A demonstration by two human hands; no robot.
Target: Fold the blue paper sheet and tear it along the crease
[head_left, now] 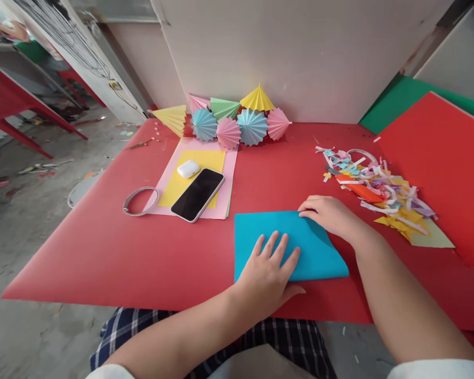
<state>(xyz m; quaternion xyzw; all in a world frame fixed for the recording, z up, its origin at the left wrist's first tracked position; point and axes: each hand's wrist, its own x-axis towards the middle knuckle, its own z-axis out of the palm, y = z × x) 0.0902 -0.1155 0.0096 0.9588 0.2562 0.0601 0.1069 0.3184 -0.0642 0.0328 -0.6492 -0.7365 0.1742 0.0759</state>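
A sheet of blue paper (312, 258) lies in front of me on the red tabletop (142, 263), its right side bent over in a loose curve. My left hand (270, 268) rests flat on the lower middle of the paper, fingers spread. At the paper's far edge, right of its middle, my right hand (326, 213) pinches the paper between thumb and fingers. Whether the paper is one layer or folded double there, I cannot tell for certain.
Pleated paper cones (229, 131) in several colours stand against the wall. Left of the blue sheet, a phone (198, 195) and a white earbud case (188, 169) lie on pink and yellow papers (169, 192), beside a tape ring (140, 201). Paper scraps (383, 184) are heaped at right near a red board (438, 173).
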